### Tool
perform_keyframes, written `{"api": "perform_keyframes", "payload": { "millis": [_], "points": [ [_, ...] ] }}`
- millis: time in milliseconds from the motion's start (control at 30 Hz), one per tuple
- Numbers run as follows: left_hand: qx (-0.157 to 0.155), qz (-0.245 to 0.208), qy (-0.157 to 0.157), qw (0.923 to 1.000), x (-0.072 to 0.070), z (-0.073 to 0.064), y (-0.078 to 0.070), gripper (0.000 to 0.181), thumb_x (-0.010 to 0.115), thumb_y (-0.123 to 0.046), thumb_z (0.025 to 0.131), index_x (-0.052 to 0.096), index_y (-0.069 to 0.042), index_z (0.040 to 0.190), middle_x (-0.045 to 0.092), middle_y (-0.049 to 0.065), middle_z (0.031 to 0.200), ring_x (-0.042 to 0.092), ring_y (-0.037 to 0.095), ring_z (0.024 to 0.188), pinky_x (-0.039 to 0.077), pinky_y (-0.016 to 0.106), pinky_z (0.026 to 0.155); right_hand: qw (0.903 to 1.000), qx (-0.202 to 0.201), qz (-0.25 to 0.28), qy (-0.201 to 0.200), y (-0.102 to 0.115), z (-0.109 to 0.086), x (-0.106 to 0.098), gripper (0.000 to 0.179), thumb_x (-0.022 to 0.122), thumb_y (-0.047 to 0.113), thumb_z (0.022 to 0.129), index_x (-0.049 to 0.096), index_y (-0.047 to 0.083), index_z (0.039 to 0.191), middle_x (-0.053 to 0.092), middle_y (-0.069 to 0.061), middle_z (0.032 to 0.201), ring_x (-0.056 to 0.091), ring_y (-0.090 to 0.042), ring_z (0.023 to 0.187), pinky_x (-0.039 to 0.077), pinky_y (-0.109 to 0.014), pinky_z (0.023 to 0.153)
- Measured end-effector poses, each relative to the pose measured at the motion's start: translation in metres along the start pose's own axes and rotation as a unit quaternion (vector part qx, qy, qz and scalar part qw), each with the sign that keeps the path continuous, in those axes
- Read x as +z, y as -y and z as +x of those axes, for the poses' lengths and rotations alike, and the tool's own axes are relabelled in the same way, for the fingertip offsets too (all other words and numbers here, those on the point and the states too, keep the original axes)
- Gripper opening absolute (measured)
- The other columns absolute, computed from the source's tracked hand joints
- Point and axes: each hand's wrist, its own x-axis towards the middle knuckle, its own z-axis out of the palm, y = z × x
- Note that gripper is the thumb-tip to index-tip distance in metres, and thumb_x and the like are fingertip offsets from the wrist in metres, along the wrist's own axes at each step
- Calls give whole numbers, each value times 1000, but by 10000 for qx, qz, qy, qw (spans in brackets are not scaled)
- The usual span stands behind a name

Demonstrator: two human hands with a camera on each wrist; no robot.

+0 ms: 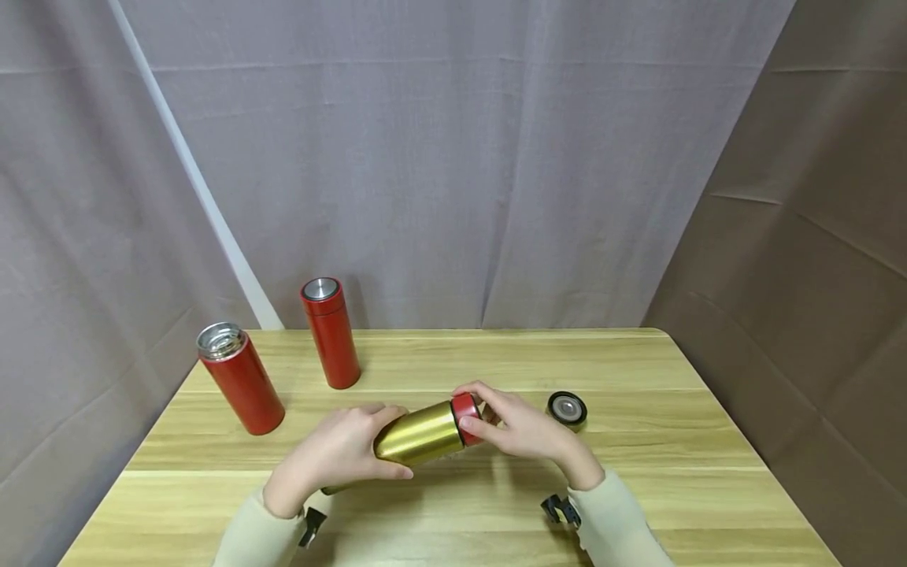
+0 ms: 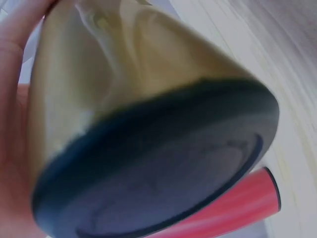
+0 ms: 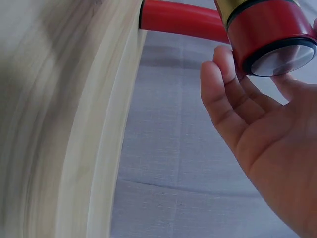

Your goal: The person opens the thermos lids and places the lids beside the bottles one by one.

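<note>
My left hand (image 1: 347,447) grips the body of a gold thermos bottle (image 1: 418,435), tilted nearly level above the table with its mouth end to the right. On that end sits a red lid (image 1: 465,419), which the thumb and fingers of my right hand (image 1: 520,425) pinch. The right wrist view shows the lid's silver top (image 3: 282,60) facing the palm. From the left wrist camera, the bottle's dark base (image 2: 163,163) fills much of the view. How tightly the lid is seated cannot be told.
An uncapped red thermos (image 1: 244,386) stands at the left of the wooden table (image 1: 680,488). Behind it is a capped red thermos (image 1: 331,335). A gold lid (image 1: 568,409) lies upside down, right of my right hand. Grey curtains (image 1: 425,157) hang behind.
</note>
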Motion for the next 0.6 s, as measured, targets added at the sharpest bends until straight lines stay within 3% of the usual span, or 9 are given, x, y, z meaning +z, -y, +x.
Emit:
{"api": "perform_keyframes", "payload": {
  "millis": [300,600],
  "points": [
    [-1,-102,56,9999,2,0,2,72,83,-60,70,65,-20,127,64,-13,97,54,2,77,46,26,64,9999,-130,57,46,-1,0,1,39,61,37,101,52,24,136,63,8,98,63,-10,85,55,-34,75],
    [119,-942,197,9953,5,4,9,68,82,-61,72,65,-22,125,63,-18,98,56,1,79,48,25,70,9992,-340,-79,-171,5,-3,-4,50,69,39,96,50,26,141,59,13,115,59,-10,102,51,-49,90]
  ]
}}
